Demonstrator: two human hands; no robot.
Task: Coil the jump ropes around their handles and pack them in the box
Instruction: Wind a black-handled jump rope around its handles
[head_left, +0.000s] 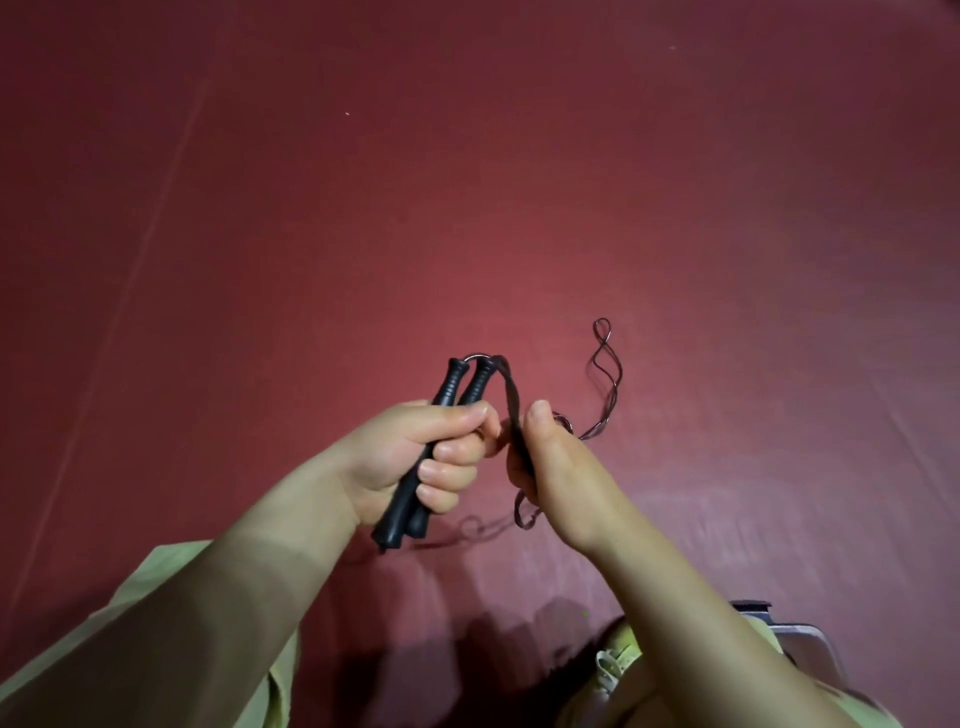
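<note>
Where both forearms reach forward in pale green sleeves (156, 649), a dark red cloth (467, 182) covers the whole surface beneath. Left hand (415, 457): fingers curled round two black handles (441, 441), held side by side, tilted. Right hand (545, 467): pinching gathered rope (511, 405) just beside them. Loose rope end (605, 374) trails on the cloth.

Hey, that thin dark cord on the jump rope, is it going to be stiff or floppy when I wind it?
The thin dark cord probably handles floppy: it bends sharply over the two black ribbed handles and droops below the right hand. It may be springy too, since the loose end on the red surface lies twisted in loops.
</note>
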